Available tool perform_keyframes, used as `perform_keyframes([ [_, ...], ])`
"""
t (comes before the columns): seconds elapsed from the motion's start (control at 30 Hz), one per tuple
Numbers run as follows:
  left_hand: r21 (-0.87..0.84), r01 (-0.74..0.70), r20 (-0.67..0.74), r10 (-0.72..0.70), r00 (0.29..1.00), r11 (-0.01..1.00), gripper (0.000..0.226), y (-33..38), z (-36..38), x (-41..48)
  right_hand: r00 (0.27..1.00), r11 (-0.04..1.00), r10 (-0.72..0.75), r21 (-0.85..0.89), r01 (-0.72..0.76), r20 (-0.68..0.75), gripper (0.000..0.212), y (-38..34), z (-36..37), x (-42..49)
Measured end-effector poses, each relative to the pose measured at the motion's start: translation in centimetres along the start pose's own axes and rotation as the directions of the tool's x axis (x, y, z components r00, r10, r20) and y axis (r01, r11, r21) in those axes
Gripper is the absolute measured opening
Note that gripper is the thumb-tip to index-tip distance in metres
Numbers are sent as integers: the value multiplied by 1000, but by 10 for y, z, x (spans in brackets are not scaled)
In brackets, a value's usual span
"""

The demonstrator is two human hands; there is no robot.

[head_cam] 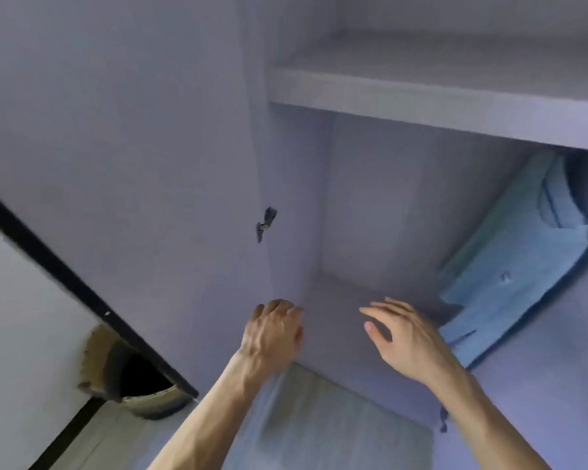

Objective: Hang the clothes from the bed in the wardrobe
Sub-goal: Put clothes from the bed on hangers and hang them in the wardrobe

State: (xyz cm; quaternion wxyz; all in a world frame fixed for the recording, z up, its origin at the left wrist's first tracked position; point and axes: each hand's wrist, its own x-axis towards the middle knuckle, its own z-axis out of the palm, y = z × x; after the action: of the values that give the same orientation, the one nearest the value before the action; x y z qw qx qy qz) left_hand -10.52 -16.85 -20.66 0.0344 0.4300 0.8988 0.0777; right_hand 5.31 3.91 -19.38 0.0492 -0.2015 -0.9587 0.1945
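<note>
The pale wardrobe [370, 205] stands open in front of me, its left door [133, 164] swung out. A light blue shirt [516, 266] hangs inside at the right, tilted in this view. My left hand [275, 334] is near the lower edge of the left door with its fingers loosely curled, holding nothing. My right hand [404, 337] reaches toward the wardrobe's inside with straight, spread fingers, just left of the blue shirt's hem and empty. The bed is out of view.
A shelf [438, 96] runs across the wardrobe above the hanging space. A door hinge [265, 223] sits on the left side panel. At the lower left a wall [21, 317] with a black strip has a broken hole [133, 378]. Wood-look floor lies below.
</note>
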Motion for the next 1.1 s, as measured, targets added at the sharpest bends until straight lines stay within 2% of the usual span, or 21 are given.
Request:
perform_keyframes([
  [0.1, 44, -202, -78, 205, 976, 978, 38, 23, -19, 47, 988, 990, 140, -1, -141, -67, 40, 23, -21, -20],
  [0.2, 42, -338, -208, 339, 917, 940, 41, 53, -54, 92, 956, 965, 260, 1, -263, -138, 40, 43, -45, -36],
  [0.43, 140, -539, -477, 534, 698, 830, 64, 133, -137, 179, 836, 869, 492, 85, -487, -242, 47, 99, -99, -51],
  [0.57, 194, -542, -553, 547, 628, 818, 66, 167, -171, 224, 759, 819, 566, 112, -563, -321, 55, 140, -132, -34],
  [0.73, 229, -439, -583, 484, 653, 869, 63, 198, -174, 284, 659, 758, 625, 122, -641, -419, 64, 212, -174, 7],
  [0.8, 247, -395, -631, 456, 627, 885, 65, 207, -162, 299, 639, 737, 652, 144, -661, -408, 67, 238, -194, 26],
  [0.93, 268, -356, -767, 422, 484, 895, 66, 212, -147, 320, 622, 662, 747, 183, -727, -234, 62, 284, -211, 56],
  [1.03, 291, -357, -839, 416, 351, 888, 63, 214, -142, 333, 685, 690, 713, 321, -649, -147, 28, 308, -203, 72],
  [1.1, 301, -349, -864, 409, 295, 888, 63, 216, -140, 341, 713, 673, 689, 482, -562, -131, 18, 313, -200, 79],
])
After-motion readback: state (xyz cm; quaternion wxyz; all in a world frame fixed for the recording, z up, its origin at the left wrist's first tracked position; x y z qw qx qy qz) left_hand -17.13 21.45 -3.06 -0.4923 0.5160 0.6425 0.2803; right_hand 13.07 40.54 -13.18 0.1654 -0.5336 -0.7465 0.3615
